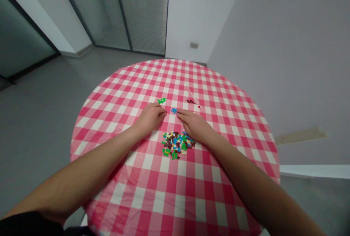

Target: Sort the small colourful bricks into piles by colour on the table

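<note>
A small cluster of blue toy bricks (pixel 174 110) lies on the checked cloth between my two hands. At its right edge are the fingertips of my right hand (pixel 193 123), stretched out, with nothing seen in them. To the left of the blue bricks, my left hand (pixel 153 115) is closed with thumb and fingers together; anything inside is too small to make out. Just beyond it lies a green cluster (pixel 162 101). A dark brown cluster (pixel 190 101) is past my right hand, near a tiny red piece (pixel 199 106).
A mixed pile of small bricks (pixel 177 145) in green, blue, brown, white and yellow sits nearer to me, between my forearms. The round table (pixel 169 192) wears a pink-and-white checked cloth. Behind it are a glass partition (pixel 144 14) and a wall (pixel 197 6).
</note>
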A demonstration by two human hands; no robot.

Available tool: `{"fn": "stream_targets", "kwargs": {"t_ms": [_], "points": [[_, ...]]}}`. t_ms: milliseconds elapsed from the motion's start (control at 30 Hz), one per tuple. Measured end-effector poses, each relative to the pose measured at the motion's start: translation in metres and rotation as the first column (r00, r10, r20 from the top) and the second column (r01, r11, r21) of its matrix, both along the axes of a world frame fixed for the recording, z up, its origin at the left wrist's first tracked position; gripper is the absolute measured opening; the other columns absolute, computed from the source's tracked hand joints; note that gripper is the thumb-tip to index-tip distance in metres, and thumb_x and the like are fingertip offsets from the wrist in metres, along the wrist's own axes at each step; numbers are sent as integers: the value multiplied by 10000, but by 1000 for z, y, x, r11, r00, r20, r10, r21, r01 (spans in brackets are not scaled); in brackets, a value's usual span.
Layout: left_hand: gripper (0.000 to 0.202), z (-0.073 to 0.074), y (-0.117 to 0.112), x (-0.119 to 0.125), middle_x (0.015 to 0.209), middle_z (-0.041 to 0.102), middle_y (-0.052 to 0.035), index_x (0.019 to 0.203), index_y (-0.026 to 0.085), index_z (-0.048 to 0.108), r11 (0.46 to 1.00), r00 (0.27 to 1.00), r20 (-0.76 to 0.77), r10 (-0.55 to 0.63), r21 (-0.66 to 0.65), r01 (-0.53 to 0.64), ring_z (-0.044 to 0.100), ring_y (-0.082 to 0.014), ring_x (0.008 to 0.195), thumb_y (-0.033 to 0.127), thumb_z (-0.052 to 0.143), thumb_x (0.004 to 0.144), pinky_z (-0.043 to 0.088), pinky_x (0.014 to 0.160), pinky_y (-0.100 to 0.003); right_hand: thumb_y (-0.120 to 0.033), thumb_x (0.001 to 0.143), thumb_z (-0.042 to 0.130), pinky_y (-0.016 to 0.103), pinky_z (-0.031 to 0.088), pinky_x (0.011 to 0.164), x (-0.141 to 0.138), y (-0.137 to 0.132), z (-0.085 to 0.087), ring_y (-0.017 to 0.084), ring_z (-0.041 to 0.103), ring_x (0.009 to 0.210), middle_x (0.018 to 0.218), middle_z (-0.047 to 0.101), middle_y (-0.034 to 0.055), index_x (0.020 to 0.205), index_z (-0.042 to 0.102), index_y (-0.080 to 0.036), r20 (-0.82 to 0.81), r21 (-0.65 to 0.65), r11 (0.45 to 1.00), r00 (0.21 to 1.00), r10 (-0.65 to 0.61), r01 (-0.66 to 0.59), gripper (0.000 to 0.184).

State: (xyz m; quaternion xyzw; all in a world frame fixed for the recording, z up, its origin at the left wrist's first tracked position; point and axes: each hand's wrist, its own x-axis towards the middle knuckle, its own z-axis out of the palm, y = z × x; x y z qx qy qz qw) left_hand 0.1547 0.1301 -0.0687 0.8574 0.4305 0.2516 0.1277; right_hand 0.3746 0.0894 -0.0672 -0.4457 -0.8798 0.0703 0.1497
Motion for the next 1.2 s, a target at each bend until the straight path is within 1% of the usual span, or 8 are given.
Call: {"fn": "stream_targets", "kwargs": {"t_ms": [233, 533, 633, 767, 933, 1000, 1067, 1200], "points": [[259, 2, 6, -10, 878, 712, -90, 811, 166, 765, 999, 999, -43, 31, -16, -32, 650, -221, 853, 123, 518, 878, 489, 805, -329, -103, 908, 406, 444, 473, 1068, -3, -1, 0, 254, 580, 1220, 1310, 622, 160, 1273, 626, -128, -86, 13, 995, 992, -94, 95, 427], [279, 6, 9, -17, 880, 724, -79, 796, 171, 759, 997, 990, -121, 73, -25, -76, 662, -221, 878, 121, 492, 861, 498, 826, -317, -154, 952, 357, 462, 443, 1095, -5, 0, -1, 226, 533, 1288, 1377, 580, 143, 1352, 549, -154, -175, -32, 999, 984, -43, 38, 444], [278, 8, 8, -17, 873, 722, -82, 801, 170, 758, 997, 991, -120, 66, -23, -70, 662, -221, 872, 121, 491, 860, 496, 818, -321, -252, 987, 361, 488, 388, 1137, -6, -1, 2, 250, 442, 1378, 1460, 496, 169, 1417, 476, -132, -145, -67, 997, 988, -58, 48, 461], [269, 11, 6, -16, 855, 720, -86, 808, 170, 757, 998, 992, -118, 53, -32, -58, 660, -226, 853, 128, 496, 861, 492, 783, -327, -415, 992, 397, 498, 320, 1177, -7, -3, 7, 284, 300, 1460, 1554, 351, 188, 1482, 381, -110, -59, -143, 990, 998, -5, -3, 577], [254, 11, 6, -17, 842, 718, -83, 788, 177, 750, 999, 995, -94, 43, -26, -46, 654, -223, 827, 137, 510, 860, 484, 764, -326, -471, 990, 399, 489, 331, 1172, -9, -5, 9, 282, 287, 1465, 1577, 305, 167, 1507, 346, -135, -59, -183, 979, 995, 85, -94, 619], [250, 10, 6, -18, 849, 719, -87, 788, 175, 749, 999, 996, -85, 39, -30, -42, 654, -227, 836, 145, 512, 861, 483, 768, -329, -438, 998, 386, 474, 348, 1164, -8, -6, 9, 264, 305, 1460, 1571, 324, 155, 1500, 362, -143, -77, -161, 981, 992, 95, -106, 583], [245, 10, 6, -18, 859, 722, -90, 799, 173, 751, 998, 996, -75, 40, -37, -43, 654, -228, 839, 152, 515, 861, 482, 770, -332, -379, 1003, 378, 468, 364, 1155, -5, -5, 9, 247, 353, 1439, 1547, 379, 143, 1475, 408, -152, -100, -102, 993, 994, 53, -63, 525], [240, 8, 5, -19, 873, 724, -92, 815, 172, 752, 997, 998, -46, 48, -52, -51, 655, -219, 826, 163, 517, 865, 481, 755, -329, -235, 974, 402, 472, 429, 1090, 13, 3, 9, 261, 556, 1263, 1334, 620, 151, 1284, 612, -131, -127, 62, 986, 981, -146, 155, 389]]}}
